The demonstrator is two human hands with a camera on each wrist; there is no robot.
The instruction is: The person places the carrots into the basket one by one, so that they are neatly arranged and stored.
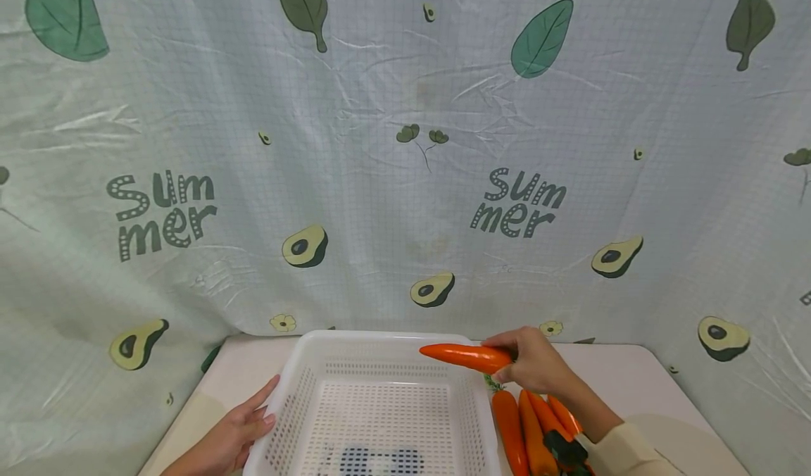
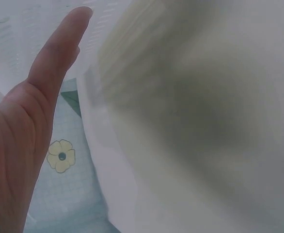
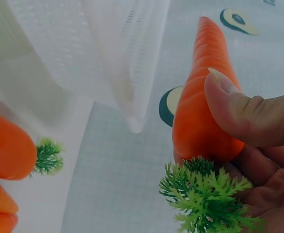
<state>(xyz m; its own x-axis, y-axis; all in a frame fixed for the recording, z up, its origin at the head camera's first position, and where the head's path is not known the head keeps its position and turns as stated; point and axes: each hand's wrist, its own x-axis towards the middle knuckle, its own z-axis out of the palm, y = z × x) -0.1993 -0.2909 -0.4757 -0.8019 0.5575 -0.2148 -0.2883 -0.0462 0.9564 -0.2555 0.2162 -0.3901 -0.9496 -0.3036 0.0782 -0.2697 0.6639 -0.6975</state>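
Note:
My right hand (image 1: 535, 363) pinches an orange carrot (image 1: 465, 356) near its thick end, above the right rim of a white plastic basket (image 1: 491, 434). Its tapered tip points left over the basket. In the right wrist view the thumb presses along the carrot (image 3: 205, 111), and its green leafy top (image 3: 207, 194) hangs by the palm. On the left, my left hand (image 1: 231, 430) rests against the basket's outer wall with its fingers extended. The left wrist view shows a straight finger of that hand (image 2: 16, 145) alongside the perforated wall.
Several more carrots (image 1: 507, 427) lie on the white table (image 1: 624, 377) right of the basket, partly under my right forearm. A small dark object (image 1: 566, 451) overlaps them. Behind the table hangs a curtain (image 1: 380, 180) printed with avocados and leaves. Dark blue marks show at the basket's bottom.

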